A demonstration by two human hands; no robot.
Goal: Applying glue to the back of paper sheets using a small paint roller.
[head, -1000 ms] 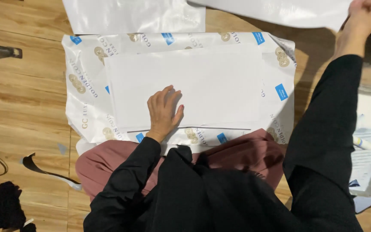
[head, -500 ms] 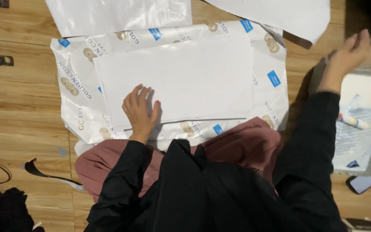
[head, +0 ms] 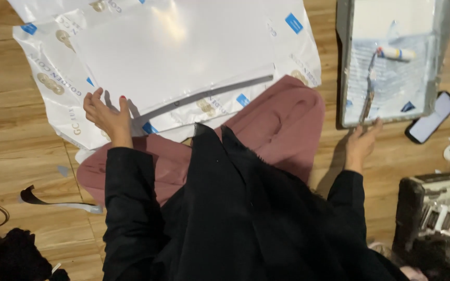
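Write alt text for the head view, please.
A person in black sleeves presses the left hand on a white sheet on the wooden floor; the right hand touches the near edge of a paint tray holding a roller.

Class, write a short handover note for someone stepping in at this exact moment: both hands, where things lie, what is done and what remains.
Left hand: open, flat on the lower left corner of the white sheet.
Right hand: fingers at the near edge of the paint tray, grip unclear.
The sheet lies on a printed plastic wrapper on the wooden floor; a small paint roller rests in the tray; a phone lies beside it.
Done: sheet laid out. Left: sheet unpainted, roller not picked up.
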